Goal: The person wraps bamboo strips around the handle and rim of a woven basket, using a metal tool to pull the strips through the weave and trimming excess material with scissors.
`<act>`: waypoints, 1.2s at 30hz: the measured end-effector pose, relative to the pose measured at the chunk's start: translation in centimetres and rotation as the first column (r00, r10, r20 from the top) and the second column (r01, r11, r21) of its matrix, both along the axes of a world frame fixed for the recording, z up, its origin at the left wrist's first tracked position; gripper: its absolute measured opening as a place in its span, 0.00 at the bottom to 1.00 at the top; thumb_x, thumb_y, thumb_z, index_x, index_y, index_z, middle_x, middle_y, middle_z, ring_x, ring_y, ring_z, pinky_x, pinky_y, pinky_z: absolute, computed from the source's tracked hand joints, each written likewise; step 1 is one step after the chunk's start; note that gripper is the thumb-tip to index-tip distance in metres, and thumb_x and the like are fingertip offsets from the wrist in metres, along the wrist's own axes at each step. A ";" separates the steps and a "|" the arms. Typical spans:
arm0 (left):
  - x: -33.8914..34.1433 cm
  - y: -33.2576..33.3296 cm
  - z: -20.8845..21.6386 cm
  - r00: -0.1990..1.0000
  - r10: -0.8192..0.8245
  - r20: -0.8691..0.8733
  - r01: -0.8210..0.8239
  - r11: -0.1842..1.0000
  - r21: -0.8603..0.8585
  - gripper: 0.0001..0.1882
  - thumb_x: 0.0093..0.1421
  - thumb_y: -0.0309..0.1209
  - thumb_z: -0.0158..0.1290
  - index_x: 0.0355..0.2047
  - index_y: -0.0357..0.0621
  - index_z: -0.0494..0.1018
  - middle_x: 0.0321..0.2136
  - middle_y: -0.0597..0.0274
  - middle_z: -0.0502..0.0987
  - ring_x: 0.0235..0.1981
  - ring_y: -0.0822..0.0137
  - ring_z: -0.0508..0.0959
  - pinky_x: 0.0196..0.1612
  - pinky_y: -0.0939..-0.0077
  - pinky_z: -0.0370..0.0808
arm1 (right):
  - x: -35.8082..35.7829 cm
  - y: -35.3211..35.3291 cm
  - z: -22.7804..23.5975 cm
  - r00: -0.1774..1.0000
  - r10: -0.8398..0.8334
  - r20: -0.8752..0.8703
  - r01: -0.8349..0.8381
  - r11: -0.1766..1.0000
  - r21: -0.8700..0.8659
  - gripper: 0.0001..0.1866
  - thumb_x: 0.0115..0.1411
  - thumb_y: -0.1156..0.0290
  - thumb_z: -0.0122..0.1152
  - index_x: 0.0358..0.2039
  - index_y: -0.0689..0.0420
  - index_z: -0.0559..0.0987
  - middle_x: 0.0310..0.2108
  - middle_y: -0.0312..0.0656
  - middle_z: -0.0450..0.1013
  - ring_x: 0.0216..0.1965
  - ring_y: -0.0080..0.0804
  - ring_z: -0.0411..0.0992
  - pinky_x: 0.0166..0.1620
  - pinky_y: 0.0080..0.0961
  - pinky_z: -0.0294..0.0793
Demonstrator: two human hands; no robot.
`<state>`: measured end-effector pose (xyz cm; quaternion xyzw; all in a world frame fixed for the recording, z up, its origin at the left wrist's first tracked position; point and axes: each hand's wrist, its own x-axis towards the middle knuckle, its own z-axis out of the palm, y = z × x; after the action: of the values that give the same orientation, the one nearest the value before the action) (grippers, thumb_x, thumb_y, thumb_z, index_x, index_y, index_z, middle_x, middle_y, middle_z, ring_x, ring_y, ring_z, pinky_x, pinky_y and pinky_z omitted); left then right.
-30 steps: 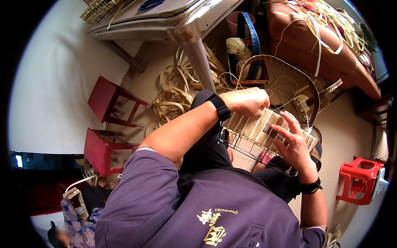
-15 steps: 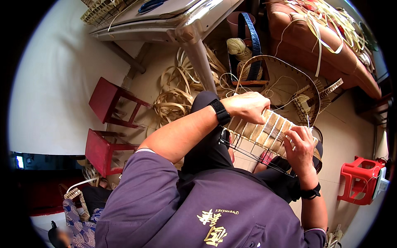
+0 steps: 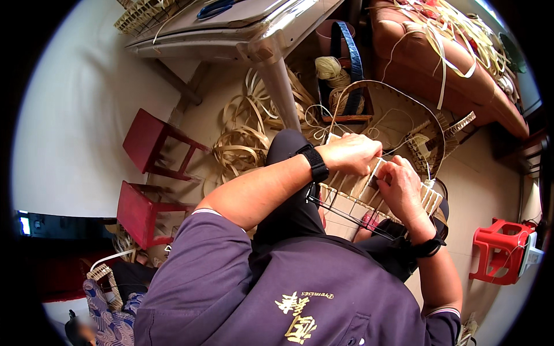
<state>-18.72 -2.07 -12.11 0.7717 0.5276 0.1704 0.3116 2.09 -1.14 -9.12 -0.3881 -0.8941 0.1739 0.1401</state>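
Gold lettering (image 3: 301,326) marks the dark purple shirt (image 3: 254,282); both wristbands (image 3: 315,163) are black.

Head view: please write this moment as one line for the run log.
left hand: curled at woven basket | right hand: fingers bent, at basket | brown sofa: pale strips on top

Basket (image 3: 362,183): sat just right of frame centre, boxy, looked part-woven, tilted with its long edge sloping down to the right.
Woven panel: tan and brown flat strips, faced up; upper middle was partly covered, so the weave there couldn't be read.
Bands: pale twisted rows crossed the strips at intervals.
Wire frame (image 3: 341,214): dark, bare, ran along the lower edge, gaps open.
Hoop (image 3: 444,135): thin, tan, arched toward upper right; left foot was hidden.
Right end: pale wrapping showed near the hoop.
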 end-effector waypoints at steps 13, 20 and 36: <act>-0.8 -1.0 -1.9 0.994 -0.091 0.055 0.081 0.982 0.174 0.07 0.57 0.30 0.64 0.37 0.52 0.86 0.47 0.53 0.83 0.46 0.47 0.84 0.50 0.54 0.80 | -0.1 0.5 -0.2 0.998 -0.047 -0.052 0.038 0.987 -0.156 0.05 0.44 0.77 0.67 0.23 0.61 0.78 0.31 0.47 0.72 0.40 0.51 0.76 0.44 0.45 0.77; -1.1 -1.5 -2.3 0.993 -0.108 0.041 0.092 0.957 0.274 0.08 0.58 0.31 0.65 0.39 0.51 0.86 0.51 0.56 0.82 0.46 0.48 0.85 0.51 0.52 0.80 | -0.8 -0.8 -0.4 0.999 -0.040 -0.007 0.040 0.999 -0.035 0.08 0.52 0.71 0.72 0.31 0.57 0.81 0.35 0.44 0.73 0.41 0.49 0.76 0.43 0.46 0.77; -0.1 -1.7 -1.2 0.995 -0.095 0.036 0.093 0.994 0.056 0.06 0.58 0.34 0.67 0.35 0.51 0.87 0.58 0.57 0.80 0.60 0.53 0.80 0.68 0.29 0.60 | 0.1 0.4 -0.9 0.990 -0.070 -0.119 0.046 0.979 -0.197 0.06 0.47 0.78 0.70 0.28 0.61 0.81 0.33 0.45 0.73 0.36 0.46 0.77 0.41 0.40 0.77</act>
<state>-18.86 -3.77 -13.29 0.8003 0.4800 0.1845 0.3083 2.21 -0.77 -10.00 -0.4142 -0.8507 0.2800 0.1624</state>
